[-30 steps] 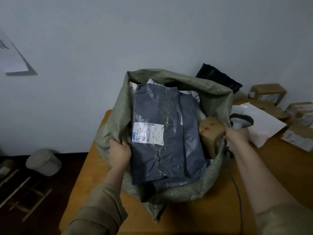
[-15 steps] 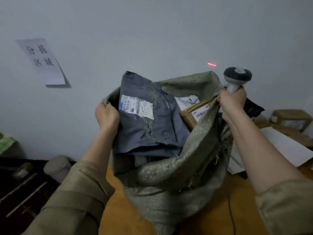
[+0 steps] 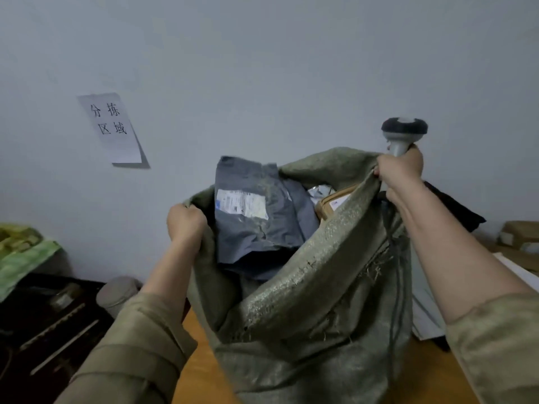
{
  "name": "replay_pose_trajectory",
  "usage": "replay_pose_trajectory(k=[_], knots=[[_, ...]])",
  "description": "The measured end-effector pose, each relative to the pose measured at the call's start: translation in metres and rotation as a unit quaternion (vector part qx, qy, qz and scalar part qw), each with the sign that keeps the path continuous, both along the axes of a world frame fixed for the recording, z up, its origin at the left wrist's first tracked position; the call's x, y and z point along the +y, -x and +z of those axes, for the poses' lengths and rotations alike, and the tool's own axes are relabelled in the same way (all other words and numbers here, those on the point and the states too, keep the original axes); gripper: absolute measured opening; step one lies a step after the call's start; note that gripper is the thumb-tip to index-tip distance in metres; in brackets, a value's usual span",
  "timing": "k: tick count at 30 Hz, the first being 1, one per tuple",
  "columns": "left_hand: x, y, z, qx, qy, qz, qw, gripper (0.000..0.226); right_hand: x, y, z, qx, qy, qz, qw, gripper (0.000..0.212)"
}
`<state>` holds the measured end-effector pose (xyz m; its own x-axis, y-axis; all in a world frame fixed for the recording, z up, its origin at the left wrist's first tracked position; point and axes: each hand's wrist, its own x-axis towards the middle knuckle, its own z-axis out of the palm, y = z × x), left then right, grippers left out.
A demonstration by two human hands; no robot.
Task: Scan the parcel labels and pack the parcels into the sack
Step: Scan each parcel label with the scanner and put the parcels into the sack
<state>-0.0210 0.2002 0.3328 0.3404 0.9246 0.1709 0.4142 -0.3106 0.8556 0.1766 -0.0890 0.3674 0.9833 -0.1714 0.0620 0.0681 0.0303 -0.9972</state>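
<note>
Woven green sack [image 3: 306, 287] held up by its rim over the wooden table [image 3: 201, 371].
Left hand [image 3: 185, 221] grips the left rim, fingers curled. Right hand [image 3: 399, 170] pinches the right rim while gripping the scanner [image 3: 404, 132]. Grey parcel [image 3: 253, 220] and a cardboard box [image 3: 332, 202] sit inside, partly hidden by the near wall. Paper sign [image 3: 112, 128] on the wall; more boxes [image 3: 522, 234] far right.

Both hands have hoisted the sack [image 3: 306, 287] upright — seemingly higher (parcels sliding down).

Brown box [image 3: 335, 203] mostly hidden behind sack [image 3: 306, 301] rim; label unreadable.
</note>
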Motion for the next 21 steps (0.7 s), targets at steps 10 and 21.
replay_pose_trajectory(k=[10,21], knots=[[-0.010,-0.030,0.028,-0.042,-0.095,0.033,0.994,0.032,0.004,-0.026,0.006,-0.020,-0.011,0.012,1.000,0.049],[0.011,-0.060,0.064,0.032,-0.060,0.027,0.997,0.029,0.013,-0.055,0.032,-0.070,-0.015,-0.001,0.997,0.043]])
